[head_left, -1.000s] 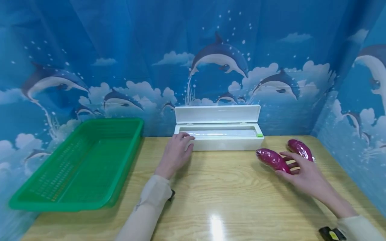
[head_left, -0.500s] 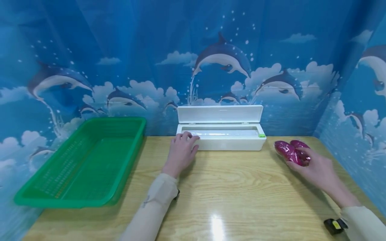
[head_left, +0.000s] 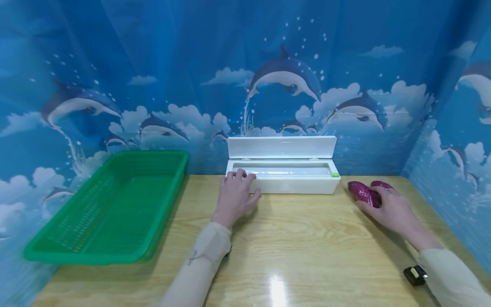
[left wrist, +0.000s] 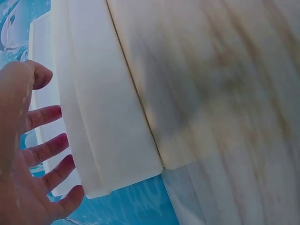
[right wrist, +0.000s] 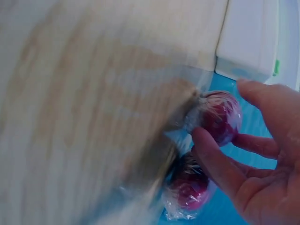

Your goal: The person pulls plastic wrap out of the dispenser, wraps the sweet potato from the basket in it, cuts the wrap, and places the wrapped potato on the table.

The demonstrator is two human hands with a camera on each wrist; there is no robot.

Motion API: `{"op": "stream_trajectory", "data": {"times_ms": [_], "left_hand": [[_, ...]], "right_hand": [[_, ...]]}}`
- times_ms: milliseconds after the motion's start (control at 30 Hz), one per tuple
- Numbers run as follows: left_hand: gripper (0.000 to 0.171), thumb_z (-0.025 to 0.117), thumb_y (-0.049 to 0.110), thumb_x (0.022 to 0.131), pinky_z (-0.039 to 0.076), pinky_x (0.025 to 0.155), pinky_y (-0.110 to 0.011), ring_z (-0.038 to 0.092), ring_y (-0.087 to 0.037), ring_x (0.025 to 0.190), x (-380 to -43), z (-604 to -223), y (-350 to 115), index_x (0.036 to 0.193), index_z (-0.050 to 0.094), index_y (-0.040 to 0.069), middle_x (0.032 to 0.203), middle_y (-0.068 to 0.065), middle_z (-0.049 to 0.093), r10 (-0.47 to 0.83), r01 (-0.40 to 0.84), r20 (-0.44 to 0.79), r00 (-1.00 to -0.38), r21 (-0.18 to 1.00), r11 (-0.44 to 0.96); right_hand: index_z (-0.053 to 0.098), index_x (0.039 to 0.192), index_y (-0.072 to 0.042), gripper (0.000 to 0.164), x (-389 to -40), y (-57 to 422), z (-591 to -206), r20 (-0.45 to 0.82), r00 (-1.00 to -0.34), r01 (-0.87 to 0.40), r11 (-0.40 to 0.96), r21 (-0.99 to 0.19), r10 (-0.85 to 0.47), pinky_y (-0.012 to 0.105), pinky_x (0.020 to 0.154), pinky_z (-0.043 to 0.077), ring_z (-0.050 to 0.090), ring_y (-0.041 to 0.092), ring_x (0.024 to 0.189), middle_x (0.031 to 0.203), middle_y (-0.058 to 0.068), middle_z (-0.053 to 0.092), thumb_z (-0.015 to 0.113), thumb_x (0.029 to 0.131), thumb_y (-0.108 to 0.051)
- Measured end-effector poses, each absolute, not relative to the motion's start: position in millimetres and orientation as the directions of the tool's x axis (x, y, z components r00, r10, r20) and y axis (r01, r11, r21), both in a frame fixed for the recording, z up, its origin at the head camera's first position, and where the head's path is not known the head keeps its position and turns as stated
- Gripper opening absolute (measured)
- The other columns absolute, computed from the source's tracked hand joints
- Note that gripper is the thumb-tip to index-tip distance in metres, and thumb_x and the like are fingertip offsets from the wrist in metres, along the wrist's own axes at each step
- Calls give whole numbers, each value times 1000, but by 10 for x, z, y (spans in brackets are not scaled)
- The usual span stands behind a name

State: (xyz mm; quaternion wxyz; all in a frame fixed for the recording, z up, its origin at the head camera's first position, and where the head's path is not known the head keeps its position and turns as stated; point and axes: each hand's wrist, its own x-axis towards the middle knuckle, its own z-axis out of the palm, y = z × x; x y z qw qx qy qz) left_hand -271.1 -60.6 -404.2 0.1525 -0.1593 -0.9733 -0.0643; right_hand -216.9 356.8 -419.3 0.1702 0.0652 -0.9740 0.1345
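My left hand (head_left: 235, 198) rests its fingertips on the front edge of a white cling film dispenser (head_left: 291, 186), its fingers loosely bent and holding nothing. The dispenser's lid (head_left: 281, 147) stands raised, and a roll of clear film (head_left: 291, 171) lies inside. At the right, my right hand (head_left: 394, 212) holds a film-wrapped purple sweet potato (head_left: 360, 192) between thumb and fingers, low over the table. Just behind it lies a second wrapped sweet potato (head_left: 380, 184), partly hidden by the hand; the right wrist view shows its crinkled wrapping (right wrist: 190, 190) close beside the first.
A green plastic basket (head_left: 168, 204) stands on the left side of the wooden table (head_left: 299, 247). A small green slider (head_left: 335, 174) sits at the dispenser's right end. Behind and to the right hangs a blue dolphin-print curtain (head_left: 199, 55).
The right hand has brought the held sweet potato rightward and down, beside the other one. The left hand keeps its place on the dispenser. The view has shifted slightly.
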Motion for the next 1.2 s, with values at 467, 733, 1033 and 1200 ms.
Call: {"op": "stream_trajectory", "data": {"times_ms": [467, 733, 1033, 1200], "left_hand": [[50, 61, 50, 97, 52, 102, -55, 56, -37, 125, -2710, -4002, -563, 137, 56, 20, 132, -11, 60, 341, 351, 308, -888, -27, 936], [51, 63, 50, 96, 52, 102, -53, 56, -36, 125, -2692, -3999, -566, 137, 56, 21, 132, -10, 61, 323, 327, 288, -901, -34, 944], [51, 63, 50, 97, 51, 103, -53, 56, -36, 124, -2679, -4020, -586, 137, 55, 21, 130, -10, 60, 335, 337, 285, -898, -43, 940], [50, 63, 50, 97, 51, 103, -53, 56, -35, 124, -2688, -4042, -575, 136, 56, 21, 129, -10, 60, 336, 339, 302, -892, -44, 940]], "right_hand": [[64, 116, 18, 52, -2204, 3580, -4151, 333, -942, -136, 956, -260, -43, 70, 76, 52, 62, 63, 94, 103, 43, 66, 81, 84, -19], [63, 120, 17, 54, -2185, 3568, -4155, 275, -961, -121, 951, -283, -40, 67, 75, 54, 63, 62, 93, 105, 42, 66, 80, 87, -22], [61, 120, 17, 56, -2178, 3556, -4189, 287, -958, -110, 950, -292, -22, 64, 70, 54, 66, 54, 83, 98, 40, 67, 80, 85, -22], [60, 121, 18, 56, -2170, 3572, -4205, 306, -952, -117, 945, -306, -18, 63, 69, 53, 65, 48, 82, 98, 39, 67, 81, 85, -20]]}}
